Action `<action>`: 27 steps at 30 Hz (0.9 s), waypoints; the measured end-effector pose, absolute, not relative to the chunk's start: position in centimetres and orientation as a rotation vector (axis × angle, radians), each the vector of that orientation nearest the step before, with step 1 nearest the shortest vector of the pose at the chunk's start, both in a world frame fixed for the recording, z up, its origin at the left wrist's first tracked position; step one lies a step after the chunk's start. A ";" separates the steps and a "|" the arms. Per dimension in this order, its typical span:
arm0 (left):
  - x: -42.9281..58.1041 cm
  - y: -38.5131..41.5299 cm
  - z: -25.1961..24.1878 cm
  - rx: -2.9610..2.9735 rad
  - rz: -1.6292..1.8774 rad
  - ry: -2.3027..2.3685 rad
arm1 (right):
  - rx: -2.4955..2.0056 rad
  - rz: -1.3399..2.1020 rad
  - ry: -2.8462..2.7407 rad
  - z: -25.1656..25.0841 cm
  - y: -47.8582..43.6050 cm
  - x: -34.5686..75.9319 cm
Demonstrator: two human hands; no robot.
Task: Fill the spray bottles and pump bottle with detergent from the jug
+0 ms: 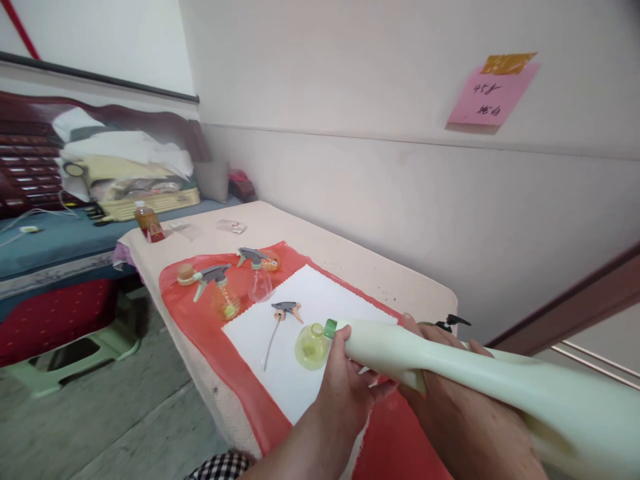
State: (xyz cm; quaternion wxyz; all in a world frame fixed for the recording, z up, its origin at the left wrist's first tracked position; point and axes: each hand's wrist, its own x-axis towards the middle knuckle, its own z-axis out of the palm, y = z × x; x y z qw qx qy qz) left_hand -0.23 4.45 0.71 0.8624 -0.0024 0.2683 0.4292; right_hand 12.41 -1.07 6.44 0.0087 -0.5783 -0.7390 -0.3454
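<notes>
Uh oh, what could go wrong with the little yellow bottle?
The pale green container has its green tip right by the yellow-green bottle, so a bump might knock it. The bottle's mouth is bare, so anything inside could spill onto the white sheet. The loose sprayer nearby might get nudged too.

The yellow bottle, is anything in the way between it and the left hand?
No, nothing visible stands between the yellow bottle and the left hand. The container in that hand has its green tip near the bottle's mouth; I can't tell if they touch. The spray head lies on the other side.
</notes>
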 end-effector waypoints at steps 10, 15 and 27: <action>-0.2 4.5 0.5 0.020 0.901 0.552 | -1.783 -1.028 -2.323 6.1 -1.0 12.6; -0.2 4.5 0.6 0.005 0.901 0.556 | -1.758 -1.042 -2.307 5.9 -1.0 12.8; -0.2 4.6 0.6 0.008 0.900 0.566 | -1.763 -0.997 -2.307 5.8 -1.0 12.8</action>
